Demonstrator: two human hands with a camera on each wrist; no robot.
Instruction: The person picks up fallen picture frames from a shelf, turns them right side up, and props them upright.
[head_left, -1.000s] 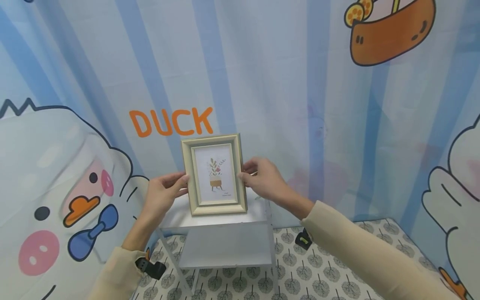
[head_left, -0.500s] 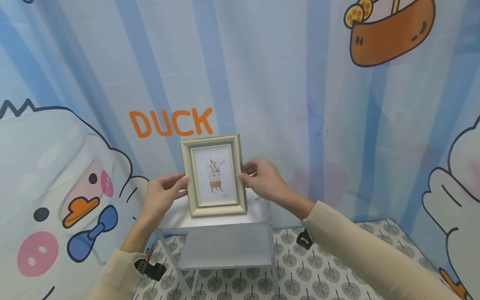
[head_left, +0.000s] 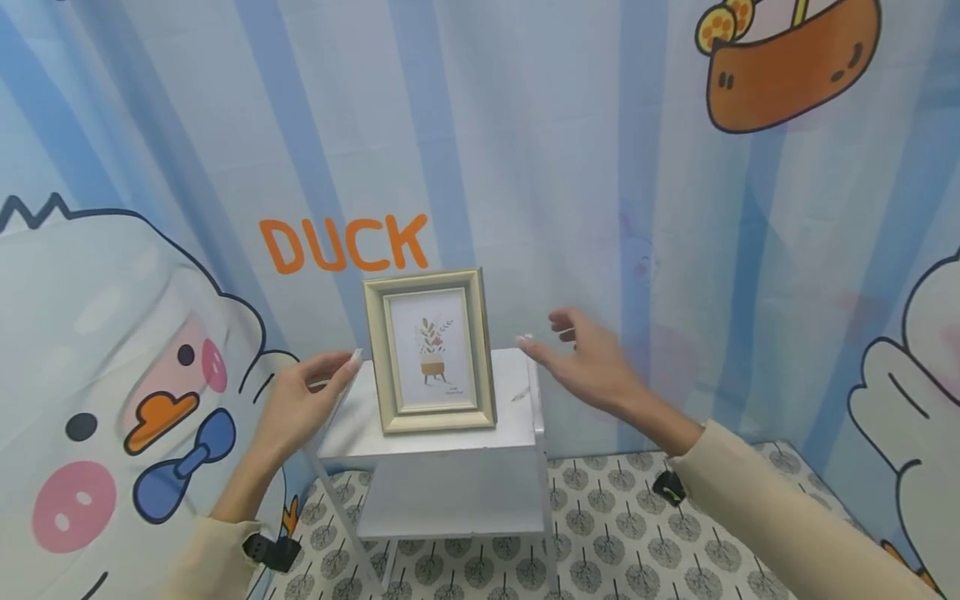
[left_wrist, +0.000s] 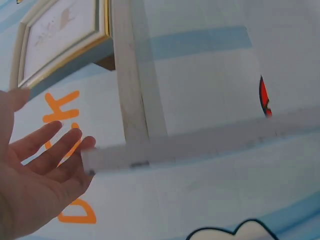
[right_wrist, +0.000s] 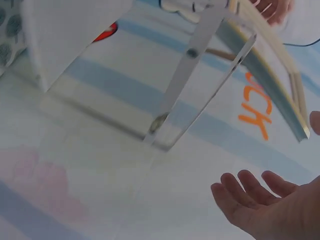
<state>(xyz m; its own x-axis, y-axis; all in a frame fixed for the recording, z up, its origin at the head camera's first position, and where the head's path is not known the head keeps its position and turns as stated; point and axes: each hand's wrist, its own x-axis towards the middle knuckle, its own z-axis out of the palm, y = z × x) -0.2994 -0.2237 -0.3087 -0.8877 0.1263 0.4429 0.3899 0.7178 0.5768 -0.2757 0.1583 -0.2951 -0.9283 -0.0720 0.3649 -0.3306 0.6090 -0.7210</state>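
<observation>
A pale gold picture frame (head_left: 378,358) with a potted-plant print stands, leaning slightly back, on the top of a white shelf stand (head_left: 352,437). To its left is my left hand (head_left: 303,404), a small gap between its fingertips and the frame, fingers loosely bent and holding nothing. On the other side my right hand (head_left: 592,367) is farther off, thumb and fingers spread apart. In the left wrist view the picture frame (left_wrist: 102,40) rises above the left hand (left_wrist: 45,175). The right wrist view has the frame's edge (right_wrist: 265,75) beyond the right hand (right_wrist: 270,205).
A lower shelf (head_left: 453,492) sits under the top board. Behind hangs a striped blue and white curtain (head_left: 540,167) with cartoon prints and orange DUCK lettering. The floor covering (head_left: 615,525) has a tree pattern.
Both hands have let go of the picture frame and drawn apart, the left one slightly leftward, the right one farther rightward. The frame stays standing in about the same spot.
</observation>
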